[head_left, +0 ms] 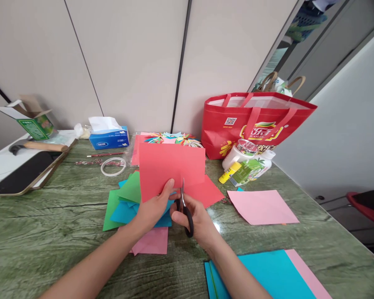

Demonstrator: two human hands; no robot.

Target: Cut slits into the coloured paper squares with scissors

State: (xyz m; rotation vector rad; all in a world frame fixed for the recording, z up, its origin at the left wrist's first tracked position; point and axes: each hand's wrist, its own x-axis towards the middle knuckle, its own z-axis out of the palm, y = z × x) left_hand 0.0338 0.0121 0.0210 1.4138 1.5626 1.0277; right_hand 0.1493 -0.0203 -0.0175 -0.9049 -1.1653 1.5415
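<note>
A sheet of red paper (165, 166) is held up over the table by my left hand (157, 205), which pinches its lower edge with the thumb in front. My right hand (195, 216) grips a pair of black-handled scissors (188, 220), fingers in the loops. The scissor blades point upward at the lower edge of the red sheet, close to my left fingertips. Below the sheet lies a loose pile of green paper (114, 209), blue paper (129, 214) and pink paper (152, 243). Another red piece (207, 191) shows behind my right hand.
A pink sheet (263, 207) lies at the right, with blue sheets (268, 274) nearer me. A red bag (218, 128), glue stick (230, 172) and white mug (235, 157) stand behind. Leftward are a tissue box (109, 138), tape roll (113, 166), phone (25, 172) and hammer (43, 145).
</note>
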